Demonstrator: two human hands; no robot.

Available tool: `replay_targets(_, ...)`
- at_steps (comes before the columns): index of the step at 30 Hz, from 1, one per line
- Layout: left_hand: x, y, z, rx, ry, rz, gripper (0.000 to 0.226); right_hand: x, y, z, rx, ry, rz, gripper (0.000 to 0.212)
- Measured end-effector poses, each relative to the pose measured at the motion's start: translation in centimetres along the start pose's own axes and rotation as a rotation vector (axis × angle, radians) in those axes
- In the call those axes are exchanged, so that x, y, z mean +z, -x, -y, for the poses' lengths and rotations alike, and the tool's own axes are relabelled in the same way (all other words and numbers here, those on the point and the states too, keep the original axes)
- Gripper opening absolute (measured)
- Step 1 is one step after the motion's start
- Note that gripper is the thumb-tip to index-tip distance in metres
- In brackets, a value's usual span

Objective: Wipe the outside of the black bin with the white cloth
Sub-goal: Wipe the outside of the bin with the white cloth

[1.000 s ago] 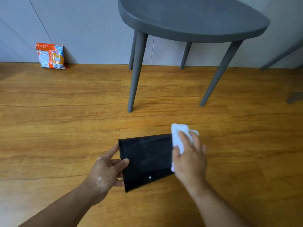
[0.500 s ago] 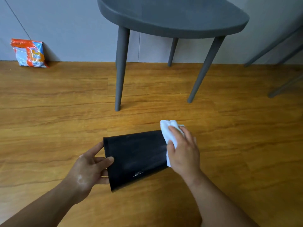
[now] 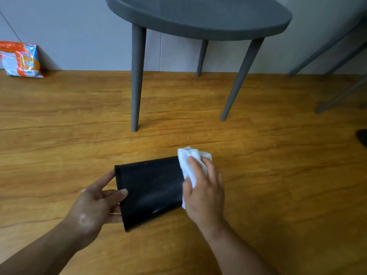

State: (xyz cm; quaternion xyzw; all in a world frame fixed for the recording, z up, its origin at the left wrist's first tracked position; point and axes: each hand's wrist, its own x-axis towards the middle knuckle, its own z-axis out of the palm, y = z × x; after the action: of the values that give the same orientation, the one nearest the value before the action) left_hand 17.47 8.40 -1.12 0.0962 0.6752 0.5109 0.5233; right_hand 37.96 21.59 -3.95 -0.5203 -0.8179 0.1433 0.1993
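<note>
Head view: we are wiping the black bin (image 3: 153, 187), lying sideways on the wooden floor (image 3: 278, 175).
Our left hand (image 3: 95, 207) is gripping its left end; our right hand (image 3: 204, 193) is clutching the bunched white cloth (image 3: 188, 163) against its right end. We are judging the bin light, stiff and slick, best steadied by that end.

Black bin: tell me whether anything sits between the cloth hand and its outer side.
Nothing visible does. The right hand presses the white cloth straight onto the black bin at the right end of its upturned side. The left hand grips the bin's left edge, off the bare stretch between them.
</note>
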Motion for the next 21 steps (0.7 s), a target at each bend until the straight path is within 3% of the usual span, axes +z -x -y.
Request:
replay_targets(3, 0.3, 0.1, -0.1, -0.007, -0.009, 0.022, 0.068, 0.0, -1.4, -1.8, 0.068, 0.079, -0.032, 0.054)
replay_targets(6, 0.5, 0.0, -0.1, -0.009, -0.034, 0.023, 0.067, 0.9, 1.1, 2.3, 0.081, 0.079, -0.023, 0.057)
replay_targets(10, 0.7, 0.1, -0.6, 0.002, -0.078, 0.012, 0.054, 2.3, 5.4, 9.0, -0.171, -0.035, 0.054, 0.062)
replay_targets(13, 0.4, 0.0, -0.6, -0.001, -0.064, 0.003, 0.057, 1.6, 4.0, 6.5, -0.285, -0.039, 0.101, 0.061)
replay_targets(18, 0.3, 0.0, -0.6, -0.005, -0.044, 0.017, 0.063, -0.4, -2.1, -2.9, 0.039, 0.071, -0.02, 0.057)
replay_targets(21, 0.5, 0.2, -0.5, -0.005, -0.053, 0.023, 0.065, 0.1, -1.3, -1.3, 0.073, 0.112, -0.034, 0.057)
